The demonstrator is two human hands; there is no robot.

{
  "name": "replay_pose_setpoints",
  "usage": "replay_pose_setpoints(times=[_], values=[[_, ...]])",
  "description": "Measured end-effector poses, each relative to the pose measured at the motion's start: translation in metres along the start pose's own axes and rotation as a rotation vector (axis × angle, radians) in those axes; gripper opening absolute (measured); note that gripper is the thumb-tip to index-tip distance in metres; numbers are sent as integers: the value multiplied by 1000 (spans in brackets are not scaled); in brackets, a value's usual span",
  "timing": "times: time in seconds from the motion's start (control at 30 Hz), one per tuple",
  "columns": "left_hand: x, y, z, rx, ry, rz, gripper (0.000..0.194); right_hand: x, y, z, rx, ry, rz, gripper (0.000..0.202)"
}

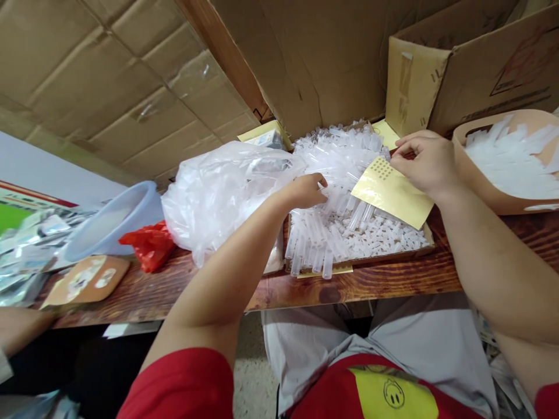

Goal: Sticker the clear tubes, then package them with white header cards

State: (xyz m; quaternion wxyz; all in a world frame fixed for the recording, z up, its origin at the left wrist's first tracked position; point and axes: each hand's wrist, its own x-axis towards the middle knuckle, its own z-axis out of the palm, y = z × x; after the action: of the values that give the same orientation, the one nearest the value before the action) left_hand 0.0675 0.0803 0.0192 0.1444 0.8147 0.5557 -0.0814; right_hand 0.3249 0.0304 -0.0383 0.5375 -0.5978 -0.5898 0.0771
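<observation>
My left hand [308, 191] reaches over a heap of clear plastic tubes [317, 238], its fingers curled at their ends. What lies inside those fingers, if anything, is hidden. My right hand [430, 157] is closed in a pinch at the upper edge of a yellow sheet [393, 195] that carries rows of small dark dots. The sheet slants over the tubes and over many small white plastic pieces [384, 235]. Tubes and pieces lie in a shallow cardboard tray [388, 256] on the wooden table.
Left of the tray bulges a clear plastic bag [218, 192], beside a red bag [151, 244] and a blue basin [117, 218]. An orange bin [480, 174] of white strips stands right, before a cardboard box [471, 75]. Another person's arm [21, 329] shows at far left.
</observation>
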Motion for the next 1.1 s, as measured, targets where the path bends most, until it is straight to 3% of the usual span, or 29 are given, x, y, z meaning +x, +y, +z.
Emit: replay_pose_setpoints(times=[0.2,0.4,0.53,0.63,0.73,0.8,0.93,1.1], values=[[6,5,9,-3,-2,-61,54,-1,2,4,3,24,-4,12],[-10,6,-6,-150,39,-113,46,-2,-4,4,58,45,-28,10],[-30,-5,-14,-367,230,-66,35,-5,-16,1,163,24,-46,8],[-49,-10,-10,-566,325,70,27,-12,-33,-3,349,-175,-48,3],[-70,-5,0,-693,266,149,34,-23,-49,-3,546,-470,-30,8],[-83,3,8,-717,242,193,36,-31,-56,1,670,-592,12,12],[-100,18,23,-723,263,252,26,-41,-64,10,911,-706,137,15],[-108,28,35,-838,289,189,18,-48,-73,12,991,-827,221,16]])
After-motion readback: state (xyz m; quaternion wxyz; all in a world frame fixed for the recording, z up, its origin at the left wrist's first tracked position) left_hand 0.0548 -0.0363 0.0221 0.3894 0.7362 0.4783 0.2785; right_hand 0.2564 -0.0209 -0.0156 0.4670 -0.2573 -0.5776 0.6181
